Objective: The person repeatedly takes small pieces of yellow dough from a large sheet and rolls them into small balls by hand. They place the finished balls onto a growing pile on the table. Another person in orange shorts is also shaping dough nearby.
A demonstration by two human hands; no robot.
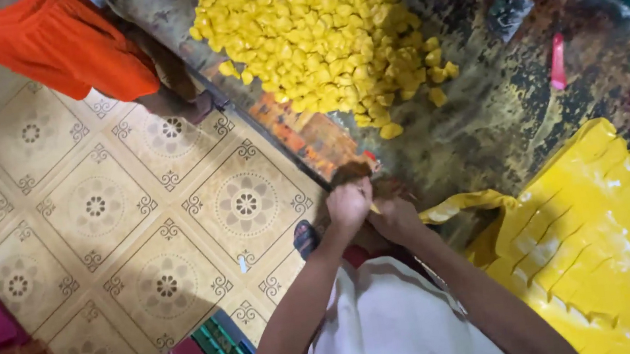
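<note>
Head view: the left hand [349, 203] and right hand [395, 217] meet at the counter [500, 118] edge, grips pressed together around something brown, too hidden to tell its axis. The yellow dough sheet [595, 239] lies just right; yellow pieces [317, 32] heap beyond.

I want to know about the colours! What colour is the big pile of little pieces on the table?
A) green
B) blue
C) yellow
C: the pile of small folded pieces heaped on the dark table is bright yellow, like the scored sheet beside the hands.
</note>
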